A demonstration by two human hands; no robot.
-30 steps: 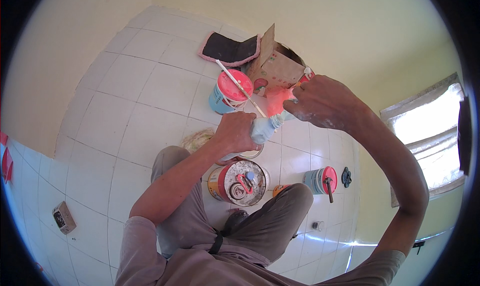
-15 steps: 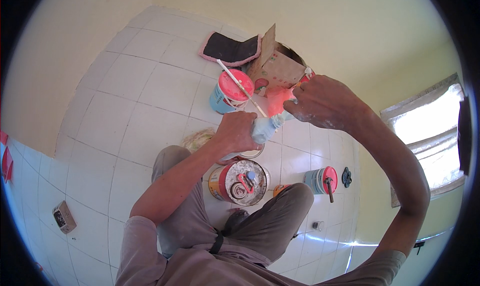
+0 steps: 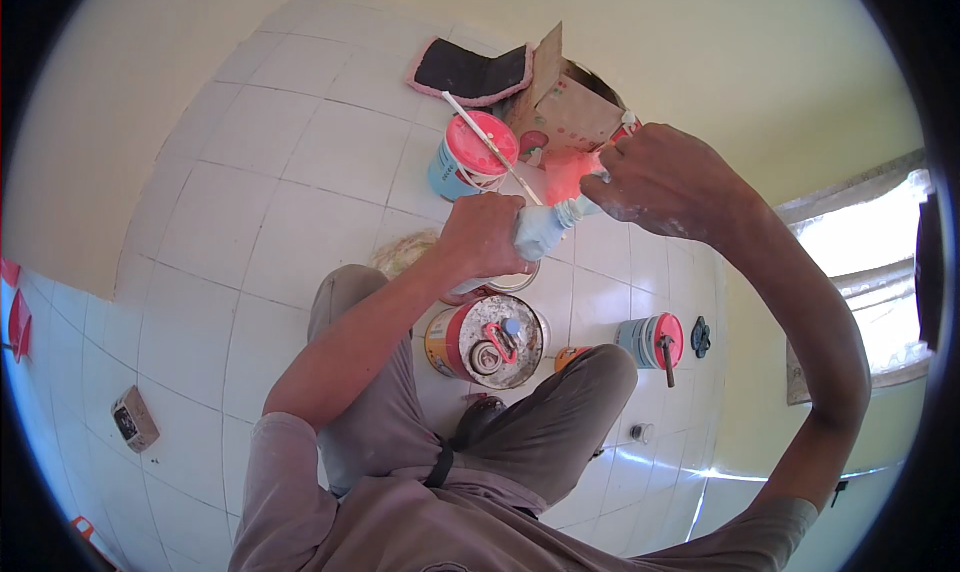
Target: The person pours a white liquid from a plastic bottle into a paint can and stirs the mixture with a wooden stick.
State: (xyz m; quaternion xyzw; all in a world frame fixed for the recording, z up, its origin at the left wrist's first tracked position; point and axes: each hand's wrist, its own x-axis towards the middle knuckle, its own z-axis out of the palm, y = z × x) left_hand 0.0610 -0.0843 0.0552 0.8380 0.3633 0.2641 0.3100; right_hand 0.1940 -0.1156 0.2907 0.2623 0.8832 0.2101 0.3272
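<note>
A pale blue, crumpled bundle (image 3: 541, 232), cloth or plastic I cannot tell, stretches between my two hands. My left hand (image 3: 482, 234) is closed round its thick lower part. Above and to the right, my right hand (image 3: 668, 184) pinches the narrow, twisted end with closed fingers. Beneath my left hand shows the rim of a round container (image 3: 516, 280), mostly hidden. A large metal can (image 3: 452, 338) with a smeared top and a pink handle stands between my legs. Just beyond my hands, a blue bucket (image 3: 449, 177) has a pink lid with a white stick (image 3: 478, 130) across it.
An open cardboard box (image 3: 565, 114) stands against the far wall, next to a black pad with pink edging (image 3: 470, 70). To the right, a blue pail (image 3: 636, 338) carries a brush-like handle on its pink lid. A small box (image 3: 138, 422) lies at left on the tiles.
The view has shifted, so the floor things sit a little higher and further right. Both hands keep their grip on the bundle, in nearly the same pose.
</note>
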